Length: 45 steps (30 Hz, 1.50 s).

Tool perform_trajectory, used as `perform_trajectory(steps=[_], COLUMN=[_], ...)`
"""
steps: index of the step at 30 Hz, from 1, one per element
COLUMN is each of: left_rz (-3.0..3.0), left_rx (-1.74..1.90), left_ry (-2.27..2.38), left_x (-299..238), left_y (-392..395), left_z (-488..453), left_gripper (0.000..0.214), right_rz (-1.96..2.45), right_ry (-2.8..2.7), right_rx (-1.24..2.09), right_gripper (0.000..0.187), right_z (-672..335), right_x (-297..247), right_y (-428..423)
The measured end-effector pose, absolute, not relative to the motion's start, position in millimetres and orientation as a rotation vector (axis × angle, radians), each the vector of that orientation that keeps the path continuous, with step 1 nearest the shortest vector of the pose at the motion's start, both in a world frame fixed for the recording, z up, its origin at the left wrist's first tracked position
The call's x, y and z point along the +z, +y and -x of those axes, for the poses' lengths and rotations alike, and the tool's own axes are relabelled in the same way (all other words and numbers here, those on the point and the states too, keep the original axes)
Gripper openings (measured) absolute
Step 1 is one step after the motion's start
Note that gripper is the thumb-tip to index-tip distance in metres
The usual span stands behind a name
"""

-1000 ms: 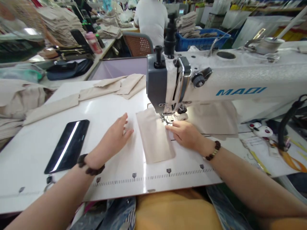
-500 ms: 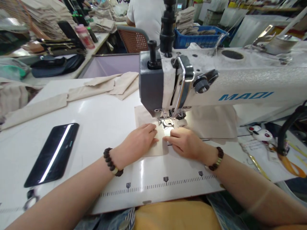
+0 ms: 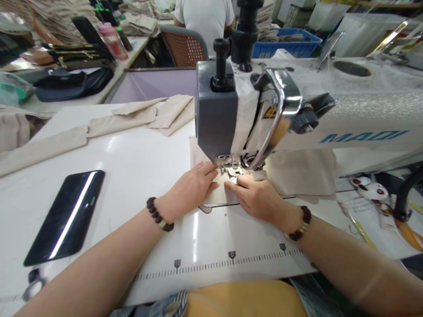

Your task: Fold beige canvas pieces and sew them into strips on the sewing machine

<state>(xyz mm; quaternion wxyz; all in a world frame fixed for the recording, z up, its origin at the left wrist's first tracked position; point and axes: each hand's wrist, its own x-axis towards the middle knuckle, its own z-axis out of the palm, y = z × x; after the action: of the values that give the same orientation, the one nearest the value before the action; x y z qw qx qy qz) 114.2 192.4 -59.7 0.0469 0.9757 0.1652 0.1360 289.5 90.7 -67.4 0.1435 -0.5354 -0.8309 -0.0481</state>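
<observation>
A beige fabric piece lies under the presser foot of a white sewing machine marked MAQI. My left hand rests flat on the fabric's left side, fingers stretched toward the needle. On the right side my right hand presses the fabric with fingers together, fingertips just in front of the foot. Most of the piece is hidden under my hands and the machine head. Both wrists wear bead bracelets.
A black phone lies at the left of the white table. Beige fabric strips trail across its far side, and more fabric lies behind the needle. Scissors sit at right. A seated person works beyond.
My left hand moved from the bare table onto the fabric. The fabric piece has fed away from me under the foot, so less of it shows in front. My head has moved closer.
</observation>
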Motion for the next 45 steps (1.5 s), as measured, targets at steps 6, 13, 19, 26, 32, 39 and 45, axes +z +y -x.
perform_trajectory(steps=[6, 13, 19, 26, 32, 39, 45], left_rz=[-2.956, -2.940, -2.940, -2.949, -2.981, -2.909, -2.879], left_rx=[0.421, 0.428, 0.414, 0.387, 0.399, 0.184, 0.164], left_ry=[0.501, 0.488, 0.508, 0.509, 0.475, 0.198, 0.291], left_x=[-61.0, -63.0, -64.1, -61.0, -59.6, -49.5, -50.0], left_y=[196.2, 199.9, 201.2, 201.0, 200.7, 183.0, 183.6], left_z=[-114.0, -113.6, -113.3, -115.0, -114.1, -103.8, -105.6], left_gripper=[0.007, 0.009, 0.008, 0.006, 0.010, 0.020, 0.022], right_rz=[1.605, 1.616, 1.617, 1.626, 1.584, 1.318, 1.398], right_ry=[-2.373, -2.379, -2.366, -2.371, -2.374, -2.476, -2.454], right_rx=[-0.127, -0.138, -0.128, -0.144, -0.158, -0.055, -0.070], right_gripper=[0.023, 0.025, 0.027, 0.029, 0.031, 0.028, 0.027], right_z=[-287.5, -286.9, -286.6, -285.9, -288.4, -293.9, -291.5], right_x=[-65.6, -67.9, -66.4, -66.3, -66.0, -66.0, -65.3], right_y=[90.8, 92.2, 92.7, 92.4, 92.0, 85.0, 87.7])
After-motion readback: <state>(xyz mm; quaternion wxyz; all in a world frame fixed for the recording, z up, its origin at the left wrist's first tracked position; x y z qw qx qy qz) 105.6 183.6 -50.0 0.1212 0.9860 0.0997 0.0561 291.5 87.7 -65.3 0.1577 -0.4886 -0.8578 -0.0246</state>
